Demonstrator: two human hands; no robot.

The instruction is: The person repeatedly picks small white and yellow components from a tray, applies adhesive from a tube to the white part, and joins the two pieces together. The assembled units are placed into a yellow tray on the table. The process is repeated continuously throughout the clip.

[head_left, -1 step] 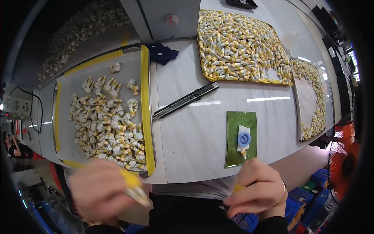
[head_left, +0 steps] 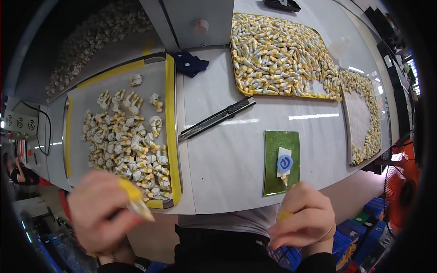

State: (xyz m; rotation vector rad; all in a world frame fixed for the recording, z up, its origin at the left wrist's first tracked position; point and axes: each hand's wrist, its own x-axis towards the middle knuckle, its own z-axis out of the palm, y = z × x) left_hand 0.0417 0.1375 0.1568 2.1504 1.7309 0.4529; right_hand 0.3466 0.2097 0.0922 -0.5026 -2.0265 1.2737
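Note:
My left hand (head_left: 98, 214) is closed on a small yellow-and-white piece (head_left: 136, 202), over the near edge of the left tray (head_left: 170, 102). Several small white-and-yellow figure-like pieces (head_left: 120, 145) are heaped in that tray. Nearer the right, my right hand (head_left: 305, 216) is curled just below a green mat (head_left: 272, 143). A bit of yellow (head_left: 283, 215) shows between its thumb and fingers; the rest is hidden. On the mat lie a white strip (head_left: 284, 152), a blue round thing (head_left: 285, 163) over it, and a tiny yellow-tipped piece (head_left: 284, 180).
A utility knife (head_left: 218, 118) lies mid-table, with a dark blue cloth (head_left: 189, 63) behind it. A yellow-edged tray (head_left: 300, 95) heaped with pieces stands at the back; another tray (head_left: 357, 111) is at the right. Beyond are an orange fan (head_left: 403, 177) and blue crates (head_left: 353, 230).
My left hand has moved left and slightly up, carrying the yellow-and-white piece. My right hand has shifted only a little, still closed. The things on the table keep their places.

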